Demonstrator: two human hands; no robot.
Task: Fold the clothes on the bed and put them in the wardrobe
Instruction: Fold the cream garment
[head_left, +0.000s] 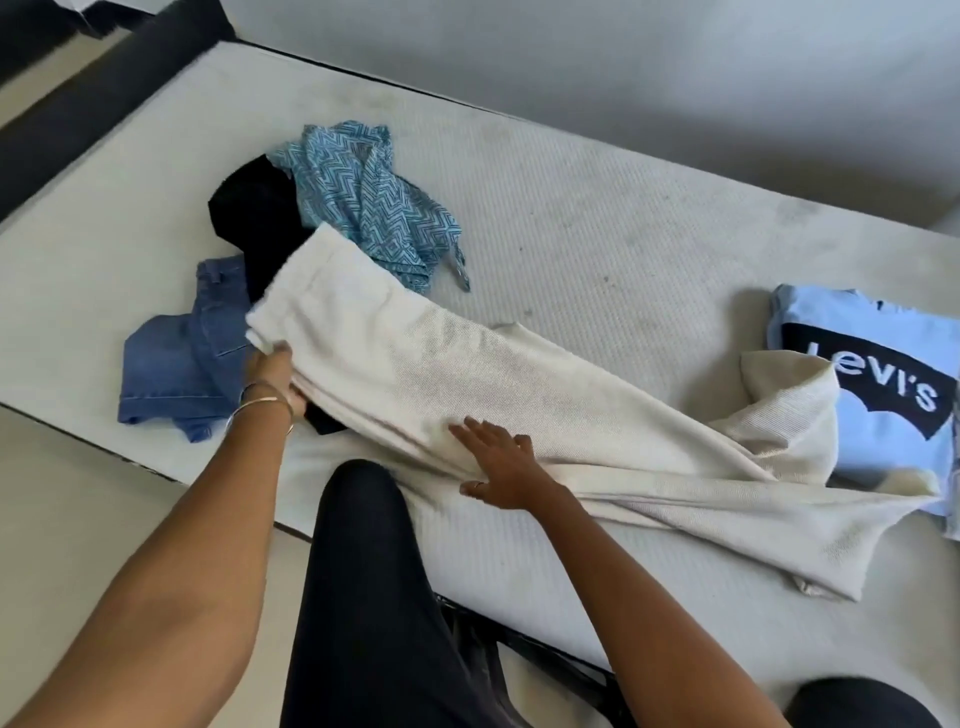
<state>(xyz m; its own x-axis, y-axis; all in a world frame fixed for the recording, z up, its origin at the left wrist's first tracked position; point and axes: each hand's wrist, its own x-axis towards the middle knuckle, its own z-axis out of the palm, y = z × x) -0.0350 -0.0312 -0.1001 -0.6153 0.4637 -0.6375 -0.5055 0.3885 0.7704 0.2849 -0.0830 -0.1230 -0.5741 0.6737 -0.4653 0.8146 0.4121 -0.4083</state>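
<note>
Long cream knit trousers (519, 395) lie stretched across the bed (597, 218), waistband at the left, legs reaching to the right. My left hand (272, 376) holds the waistband edge, its fingers tucked under the cloth. My right hand (498, 465) lies flat on the middle of the trousers with fingers spread. A folded light blue T-shirt (883, 415) with a dark printed logo sits at the right, partly covered by a trouser leg. Behind the waistband lie blue denim shorts (176, 364), a black garment (260, 218) and a teal zigzag-patterned garment (363, 202).
The bed's dark frame (83, 98) runs along the left side, with pale floor (78, 519) beside it. A grey wall (675, 52) rises behind the mattress. My knee in black trousers (363, 545) rests on the bed's near edge.
</note>
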